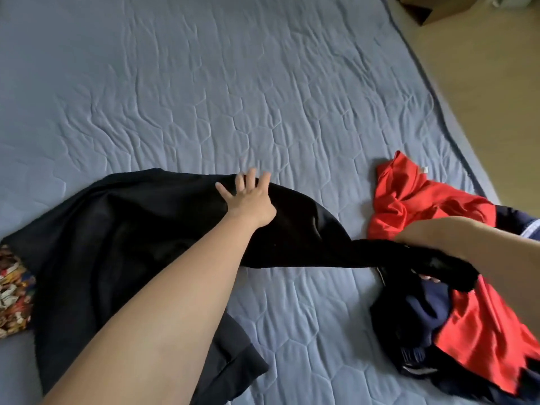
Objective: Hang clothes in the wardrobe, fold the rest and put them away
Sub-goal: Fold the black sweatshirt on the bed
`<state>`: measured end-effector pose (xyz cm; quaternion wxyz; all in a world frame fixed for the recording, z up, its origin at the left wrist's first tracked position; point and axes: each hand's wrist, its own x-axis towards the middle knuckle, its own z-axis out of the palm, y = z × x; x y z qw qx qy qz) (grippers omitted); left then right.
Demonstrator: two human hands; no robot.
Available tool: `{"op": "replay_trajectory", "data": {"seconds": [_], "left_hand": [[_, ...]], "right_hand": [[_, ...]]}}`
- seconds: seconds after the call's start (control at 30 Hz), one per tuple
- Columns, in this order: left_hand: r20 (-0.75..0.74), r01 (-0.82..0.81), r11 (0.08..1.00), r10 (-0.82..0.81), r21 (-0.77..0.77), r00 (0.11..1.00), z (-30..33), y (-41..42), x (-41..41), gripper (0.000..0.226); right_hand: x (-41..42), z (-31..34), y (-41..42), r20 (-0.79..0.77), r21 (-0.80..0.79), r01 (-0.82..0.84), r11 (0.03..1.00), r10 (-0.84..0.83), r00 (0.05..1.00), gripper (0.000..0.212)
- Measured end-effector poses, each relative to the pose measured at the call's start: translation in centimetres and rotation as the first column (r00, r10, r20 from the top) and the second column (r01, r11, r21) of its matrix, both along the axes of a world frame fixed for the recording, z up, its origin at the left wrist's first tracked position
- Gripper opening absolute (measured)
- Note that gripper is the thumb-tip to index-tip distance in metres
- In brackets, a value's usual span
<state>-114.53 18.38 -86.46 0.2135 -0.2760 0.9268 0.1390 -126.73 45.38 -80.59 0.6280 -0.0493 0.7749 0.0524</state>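
A large black garment point(96, 229) lies spread over the blue quilted bed point(233, 92). My left hand point(248, 197) presses flat on its far edge with fingers straight and spread. One black end stretches to the right, where my right hand point(429, 276) grips it; most of that hand is hidden under the fabric. A red garment point(409, 200) lies crumpled at the right, over a navy garment point(420, 311) with white stripes.
A patterned multicoloured cloth point(13, 290) peeks out at the left edge beneath the black garment. The bed's right edge borders a tan floor point(491, 92). A cardboard box point(432, 7) stands on the floor at the top right.
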Motion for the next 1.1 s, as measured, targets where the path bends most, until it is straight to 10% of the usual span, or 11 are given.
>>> {"op": "replay_trajectory", "data": {"seconds": [0.07,0.27,0.4,0.47,0.6,0.73,0.83,0.97,1.1], "left_hand": [[0.067,0.123,0.987,-0.13,0.102,0.989,-1.9,3.6,1.2,0.08],[-0.006,0.171,0.975,-0.172,0.142,0.985,-6.1,10.2,0.0,0.068],[-0.047,0.319,0.948,-0.318,0.018,0.947,-7.5,12.6,-3.8,0.057],[0.065,0.468,0.88,-0.464,-0.077,0.883,-8.3,12.9,-4.7,0.048],[0.181,0.552,0.823,-0.527,-0.137,0.83,-8.6,12.4,-5.5,0.026],[-0.156,0.27,0.96,-0.257,0.067,0.954,-4.4,13.2,-8.2,0.016],[-0.329,0.094,0.987,-0.045,0.134,0.943,-2.0,14.3,-11.4,0.033],[0.011,0.258,0.946,-0.265,0.194,0.964,-2.1,14.3,-12.6,0.043],[0.108,0.507,0.856,-0.497,-0.105,0.861,-4.6,13.3,-10.0,0.035]], "right_hand": [[0.7,-3.1,2.7,-0.276,-0.087,-0.137,0.987,0.108,0.955,0.023],[4.6,-7.3,7.6,-0.484,-0.022,-0.377,0.926,0.32,0.815,0.113],[4.7,-9.2,10.2,-0.686,-0.017,-0.511,0.859,0.362,0.631,0.063],[4.5,-9.9,11.0,-0.696,-0.19,-0.469,0.863,0.219,0.684,0.024],[1.3,-8.2,12.0,-0.456,-0.545,0.101,0.832,-0.396,0.797,0.023],[-2.0,-4.8,13.1,0.086,-0.604,0.782,0.156,-0.962,0.258,0.021],[-3.8,-3.8,13.7,0.214,-0.515,0.842,-0.162,-0.975,-0.057,0.015],[-4.2,-5.1,14.6,-0.06,-0.525,0.849,0.057,-0.998,0.029,0.015],[-5.1,-5.6,16.0,-0.513,-0.576,0.498,0.648,-0.761,0.397,0.035]]}}
